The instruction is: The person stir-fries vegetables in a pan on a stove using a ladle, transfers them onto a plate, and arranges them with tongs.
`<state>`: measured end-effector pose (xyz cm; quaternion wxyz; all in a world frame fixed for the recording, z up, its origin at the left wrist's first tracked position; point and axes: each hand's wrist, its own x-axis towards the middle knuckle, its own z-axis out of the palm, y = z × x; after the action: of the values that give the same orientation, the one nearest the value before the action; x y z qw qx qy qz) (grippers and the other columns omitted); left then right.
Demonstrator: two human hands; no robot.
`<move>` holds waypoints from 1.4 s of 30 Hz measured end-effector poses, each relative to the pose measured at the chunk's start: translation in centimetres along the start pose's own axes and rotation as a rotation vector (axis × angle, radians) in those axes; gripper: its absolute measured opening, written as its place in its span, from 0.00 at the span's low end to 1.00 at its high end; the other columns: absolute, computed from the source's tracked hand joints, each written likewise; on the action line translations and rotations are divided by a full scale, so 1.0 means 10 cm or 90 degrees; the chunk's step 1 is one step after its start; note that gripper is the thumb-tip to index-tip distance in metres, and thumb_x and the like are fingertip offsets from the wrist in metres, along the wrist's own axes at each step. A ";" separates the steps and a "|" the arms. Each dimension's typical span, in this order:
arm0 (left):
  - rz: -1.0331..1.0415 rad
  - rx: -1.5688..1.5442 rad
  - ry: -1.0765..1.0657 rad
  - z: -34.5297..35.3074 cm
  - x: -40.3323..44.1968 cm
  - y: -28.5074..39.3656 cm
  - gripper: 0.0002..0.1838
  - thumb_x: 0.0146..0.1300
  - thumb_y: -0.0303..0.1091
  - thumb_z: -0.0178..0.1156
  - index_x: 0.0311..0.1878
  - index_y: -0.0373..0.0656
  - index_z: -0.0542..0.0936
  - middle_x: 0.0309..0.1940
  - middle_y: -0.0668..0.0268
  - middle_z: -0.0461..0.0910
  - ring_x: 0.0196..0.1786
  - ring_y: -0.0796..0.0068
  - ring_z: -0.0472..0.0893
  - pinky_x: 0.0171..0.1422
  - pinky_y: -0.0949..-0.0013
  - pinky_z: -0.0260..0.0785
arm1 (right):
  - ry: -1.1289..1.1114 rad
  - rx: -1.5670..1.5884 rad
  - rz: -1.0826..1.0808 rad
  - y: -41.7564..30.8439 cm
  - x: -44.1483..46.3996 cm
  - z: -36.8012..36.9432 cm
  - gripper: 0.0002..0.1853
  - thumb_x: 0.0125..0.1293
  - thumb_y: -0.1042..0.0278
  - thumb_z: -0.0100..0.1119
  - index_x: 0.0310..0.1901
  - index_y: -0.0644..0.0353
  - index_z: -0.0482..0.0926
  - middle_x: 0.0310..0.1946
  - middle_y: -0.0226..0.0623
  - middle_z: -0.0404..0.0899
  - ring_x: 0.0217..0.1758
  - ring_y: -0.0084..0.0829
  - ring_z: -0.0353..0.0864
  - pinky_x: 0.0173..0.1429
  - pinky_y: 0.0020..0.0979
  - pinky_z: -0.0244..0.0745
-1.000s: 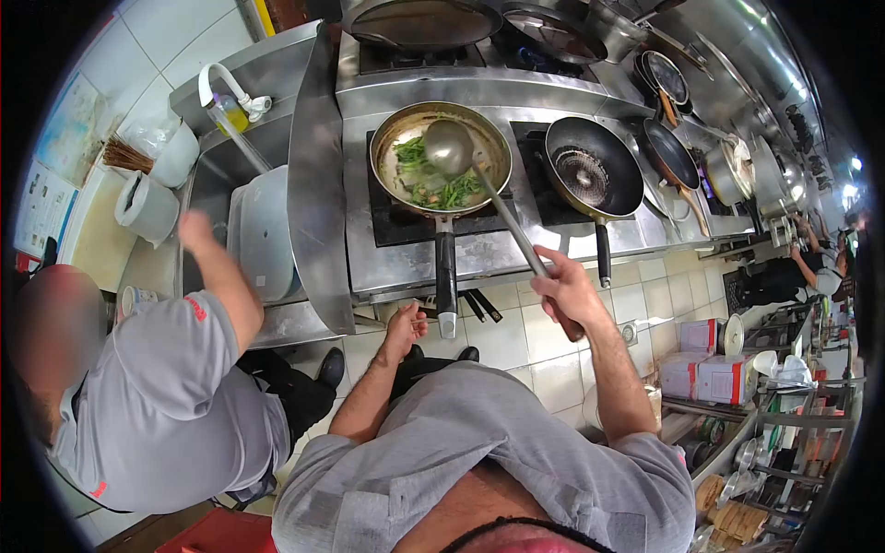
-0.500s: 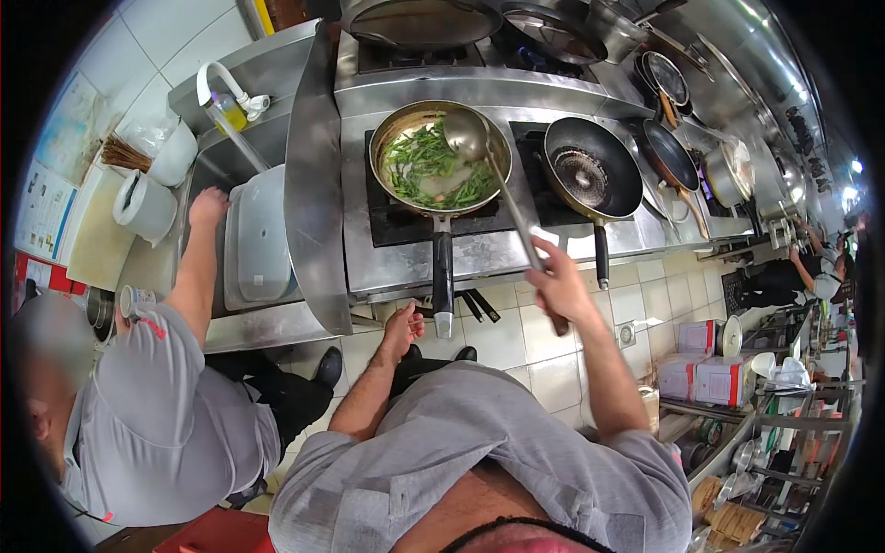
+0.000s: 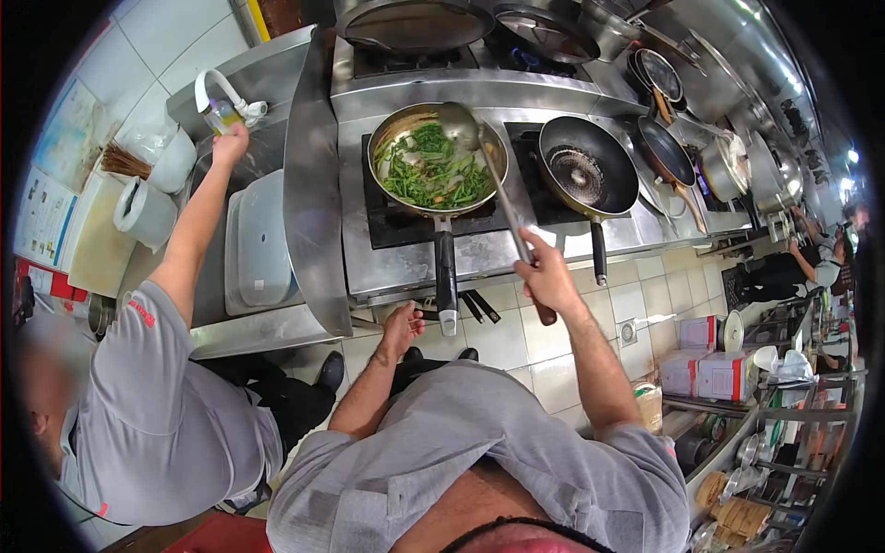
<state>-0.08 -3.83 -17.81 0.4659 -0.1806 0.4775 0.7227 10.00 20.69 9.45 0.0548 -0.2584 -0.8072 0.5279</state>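
My right hand [image 3: 546,270] is closed round the handle of a long metal ladle [image 3: 508,207]. The ladle's bowl rests at the upper part of a frying pan [image 3: 372,175], over chopped greens [image 3: 426,175]. That pan sits on a burner, its black handle [image 3: 445,272] pointing toward me. My left hand [image 3: 402,328] hangs to the left of the handle's end, fingers curled, not touching it; whether it holds anything is hard to make out. An empty black pan [image 3: 588,166] stands on the burner to the right.
At the left, a co-worker [image 3: 175,387] reaches to a bottle [image 3: 221,118] by the tap [image 3: 207,88]. A lidded plastic container [image 3: 263,235] lies in the sink. More pans [image 3: 668,152] line the right and back of the stove. Boxes [image 3: 724,376] stand at the right.
The ladle has shifted toward the upper part of the pan, and the greens have spread. My right hand moved slightly left. The co-worker's hand rose to the bottle. My left hand stayed nearly still.
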 end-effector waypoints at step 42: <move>0.443 -0.117 0.336 0.45 0.82 -0.25 0.09 0.50 0.22 0.64 0.32 0.43 0.73 0.24 0.70 0.76 0.25 0.78 0.75 0.29 0.74 0.67 | -0.123 -0.260 -0.090 0.07 -0.15 -0.49 0.32 0.54 0.78 0.54 0.63 0.57 0.61 0.33 0.54 0.78 0.36 0.45 0.80 0.43 0.40 0.73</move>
<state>-1.22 4.42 -22.74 0.0395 -0.2280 0.5461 0.8051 13.33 24.25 11.27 -0.0396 -0.1555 -0.9148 0.3706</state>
